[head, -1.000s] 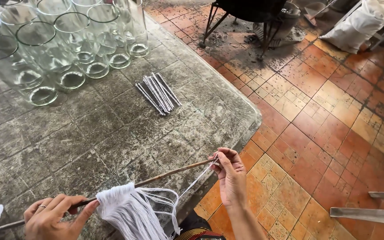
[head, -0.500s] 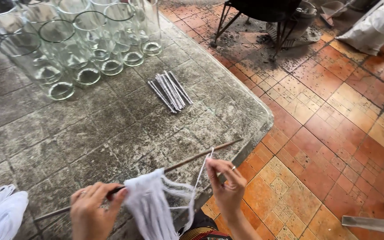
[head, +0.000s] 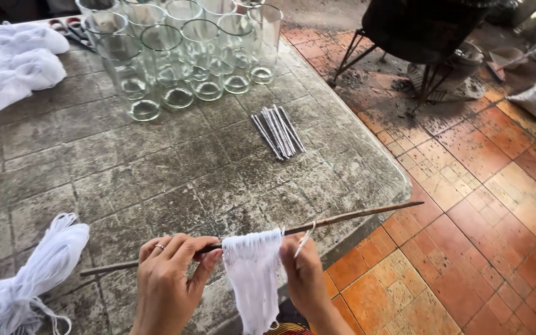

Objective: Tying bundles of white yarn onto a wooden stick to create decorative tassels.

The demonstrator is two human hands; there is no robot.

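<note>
A thin wooden stick (head: 355, 216) lies across the near edge of the stone table (head: 156, 167), its tip past the table's corner. A bunch of white strings (head: 252, 273) hangs looped over the stick. My left hand (head: 169, 279) pinches the stick just left of the strings. My right hand (head: 305, 273) sits right of the bunch and holds one white string end (head: 305, 236) that curls up over the stick.
Several clear glass cylinders (head: 181, 62) stand at the table's far side. A bundle of grey metal rods (head: 278, 131) lies mid-table. White string hank (head: 26, 273) lies near left, white cloth (head: 7, 62) far left. Tiled floor (head: 491, 217) and a black metal stand (head: 417, 37) are at right.
The view shifted left and down. My hands came closer together at the string bunch; the loose string in my right hand is now drawn short against the stick.
</note>
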